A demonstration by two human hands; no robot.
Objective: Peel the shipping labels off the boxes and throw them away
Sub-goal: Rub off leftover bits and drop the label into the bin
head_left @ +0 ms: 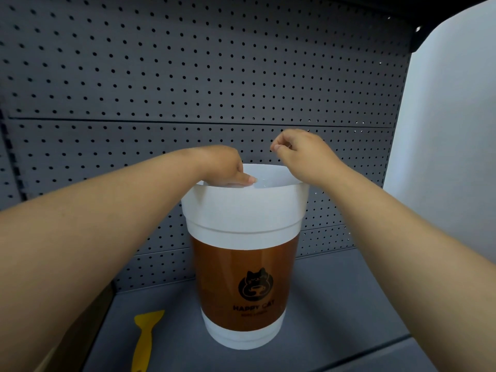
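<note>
A white bin (243,216) shaped like a big paper cup, with a brown band and a black cat logo, stands on a grey shelf (335,296); every place here is given from it. The left hand (224,169) rests on the near left of its rim, fingers hooked over the edge into the opening and the thumb lying flat along the rim; what the hidden fingers hold, if anything, cannot be told. The right hand (300,151) hovers above the right back of the rim, not touching it, with thumb and forefinger pressed together in a pinch; whatever is between them is too small to make out. No label or box is in view. Behind the bin rises a grey pegboard (188,76). To the bin's lower left a yellow scraper (146,336) lies on the shelf, apart from it. To the right stands a white panel (451,116).
</note>
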